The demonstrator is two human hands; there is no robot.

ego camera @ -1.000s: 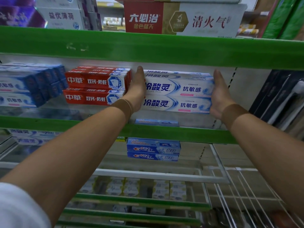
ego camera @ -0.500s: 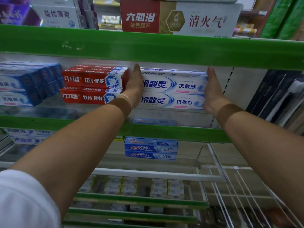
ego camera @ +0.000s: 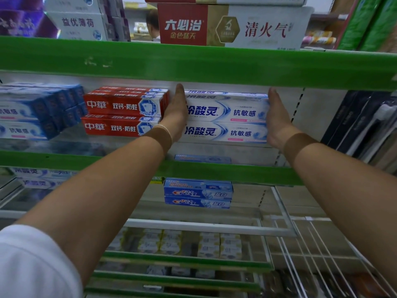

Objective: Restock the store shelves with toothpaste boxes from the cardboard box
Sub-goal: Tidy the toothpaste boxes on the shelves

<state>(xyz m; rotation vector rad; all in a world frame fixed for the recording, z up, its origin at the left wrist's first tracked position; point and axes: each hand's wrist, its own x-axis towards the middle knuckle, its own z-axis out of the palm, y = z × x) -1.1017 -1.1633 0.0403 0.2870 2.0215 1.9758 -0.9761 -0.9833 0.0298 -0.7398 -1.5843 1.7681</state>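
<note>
Two glossy green shelf lips [ego camera: 214, 61] frame the bay I reach into. Between my palms sit the white toothpaste boxes [ego camera: 225, 117], smooth rectangular cartons stacked two high; my left hand [ego camera: 176, 112] lies flat against one end and my right hand [ego camera: 277, 119] against the other, fingers straight. Beyond my left hand, red cartons [ego camera: 122, 114] press close. Farther left, blue boxes [ego camera: 32, 112] blur and run off the frame's edge

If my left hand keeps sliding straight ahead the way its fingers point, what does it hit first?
Probably the shelf's white back panel. The left hand lies flat in the gap between the red boxes and the white-and-blue boxes; depth behind them is unclear.
</note>
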